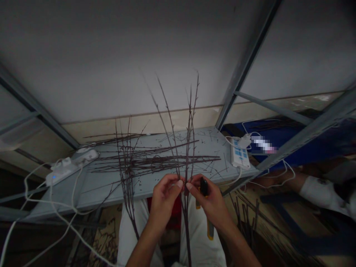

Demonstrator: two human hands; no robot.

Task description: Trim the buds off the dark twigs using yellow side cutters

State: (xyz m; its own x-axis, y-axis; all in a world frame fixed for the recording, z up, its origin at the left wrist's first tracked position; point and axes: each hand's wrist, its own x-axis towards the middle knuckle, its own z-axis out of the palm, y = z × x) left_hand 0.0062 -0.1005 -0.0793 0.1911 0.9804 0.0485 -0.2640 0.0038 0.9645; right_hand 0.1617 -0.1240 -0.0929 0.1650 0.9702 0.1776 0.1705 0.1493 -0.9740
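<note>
My left hand [168,193] pinches a dark thin branch [187,222] where it forks into several upright twigs, just in front of the shelf edge. My right hand [208,198] grips the same branch close beside, thumb near thumb. Tucked in the right palm is a yellow and black tool [210,230] that looks like a utility knife; the fingers cover its middle. A second forked branch [129,200] leans upright to the left, against the shelf edge and across my leg, with no hand on it.
Loose twigs [155,162] and small clippings lie on the grey shelf [111,193]. Power strips stand at its left [63,172] and right [240,154] ends, trailing white cables. Metal posts rise on both sides. At right are more sticks [246,218] and another person's sleeve [319,196].
</note>
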